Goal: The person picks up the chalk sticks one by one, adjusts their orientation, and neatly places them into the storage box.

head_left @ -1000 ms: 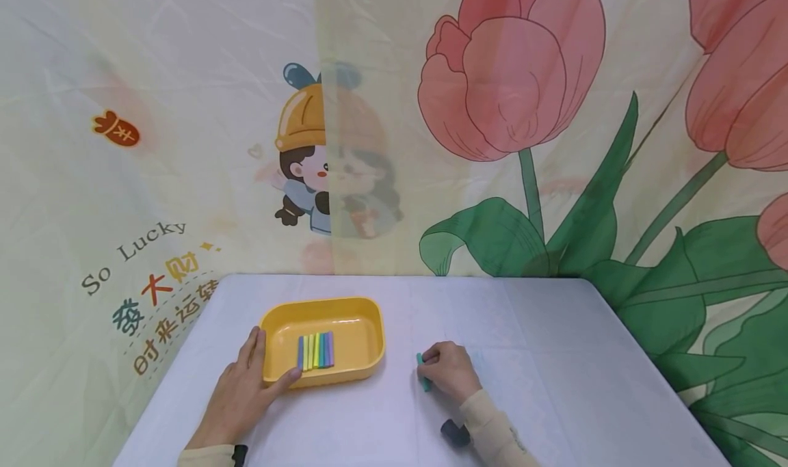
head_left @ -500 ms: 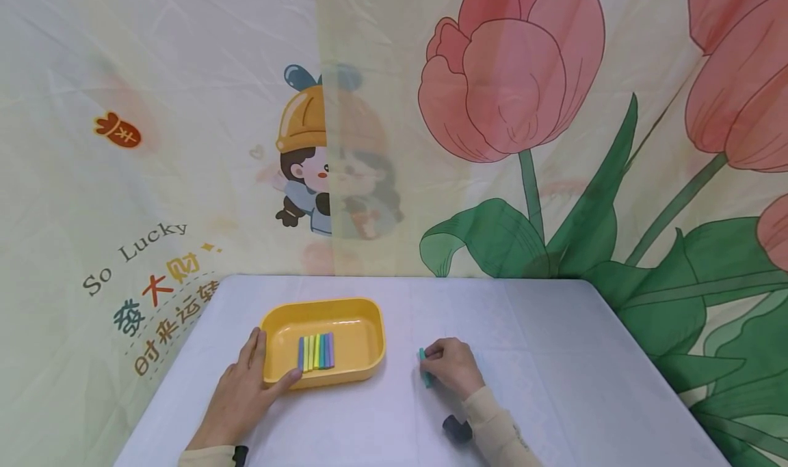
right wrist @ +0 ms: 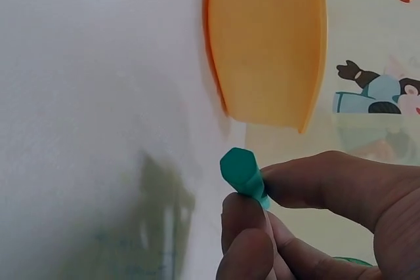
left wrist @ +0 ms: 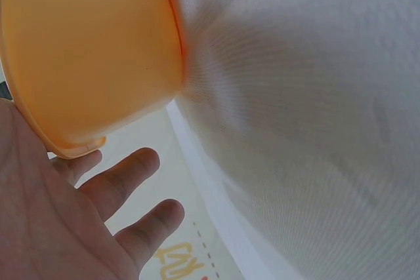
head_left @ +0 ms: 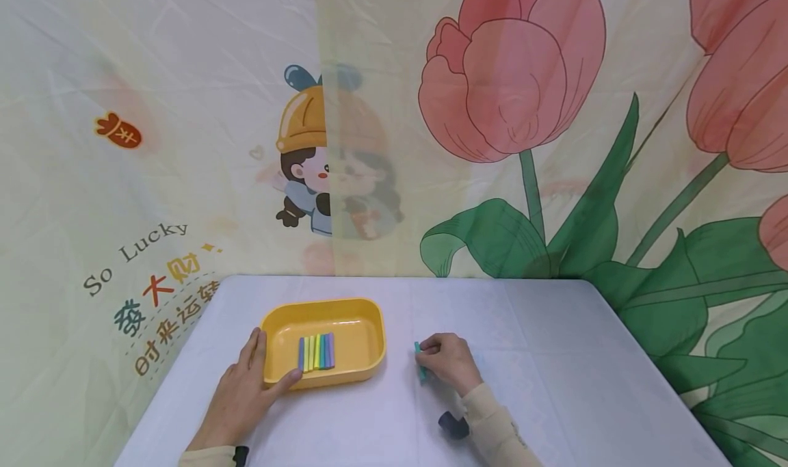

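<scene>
Right hand (head_left: 451, 363) curled round a teal crayon (head_left: 420, 362), fingers (right wrist: 315, 181) and thumb pinching it near one end, hexagonal tip poking clear in the right wrist view. Crayon low over the worktop (head_left: 542, 357), right of the yellow tray (head_left: 373, 347) and apart from it; touching the cloth or just above it, hard to say from the head view. Left hand (head_left: 243, 395) resting against the tray's near left corner, fingers (left wrist: 125, 178) straight and slightly spread along the outer wall, thumb laid on the front rim, nothing pinched. Inside the tray, a row of crayons (head_left: 317, 351) lying side by side, touching one another: blue, yellow, green, blue, purple. Pale sleeves at both wrists, a dark wrist strap (head_left: 452, 426) below the right one. Behind the worktop, a printed backdrop (head_left: 511, 84) with pink tulips and a cartoon figure.
</scene>
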The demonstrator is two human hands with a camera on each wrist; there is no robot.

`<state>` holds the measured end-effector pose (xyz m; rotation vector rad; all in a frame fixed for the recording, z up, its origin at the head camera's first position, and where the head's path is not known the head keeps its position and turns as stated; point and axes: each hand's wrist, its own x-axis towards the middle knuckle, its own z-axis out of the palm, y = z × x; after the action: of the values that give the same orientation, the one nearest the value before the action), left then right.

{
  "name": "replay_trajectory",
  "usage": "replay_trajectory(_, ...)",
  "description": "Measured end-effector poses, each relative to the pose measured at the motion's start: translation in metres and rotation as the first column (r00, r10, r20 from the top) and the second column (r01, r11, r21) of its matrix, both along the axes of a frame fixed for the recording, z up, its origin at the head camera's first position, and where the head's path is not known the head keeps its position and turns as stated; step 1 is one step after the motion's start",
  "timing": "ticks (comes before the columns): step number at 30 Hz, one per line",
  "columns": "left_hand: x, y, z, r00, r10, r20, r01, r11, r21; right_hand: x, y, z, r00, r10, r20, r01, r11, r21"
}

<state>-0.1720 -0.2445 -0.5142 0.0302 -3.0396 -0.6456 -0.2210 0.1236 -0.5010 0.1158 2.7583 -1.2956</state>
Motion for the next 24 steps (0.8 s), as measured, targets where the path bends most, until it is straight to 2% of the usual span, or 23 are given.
replay_trajectory(8,-0.001,-0.001,-0.001,1.0,-0.002,-0.01,0.002,1.0,-0.001,0.0,-0.01,0.01,0.999,-0.017,0.048,0.019,0.999,-0.038)
replay_trajectory(16,0.0,-0.001,-0.002,1.0,0.0,-0.01,0.0,1.0,-0.01,0.004,-0.023,0.013,0.996,0.083,0.043,-0.077,0.988,-0.136)
replay_trajectory(24,-0.001,-0.001,-0.002,1.0,0.0,-0.014,0.0,1.0,0.0,0.007,-0.031,0.017,0.994,0.106,0.001,-0.104,0.979,-0.176)
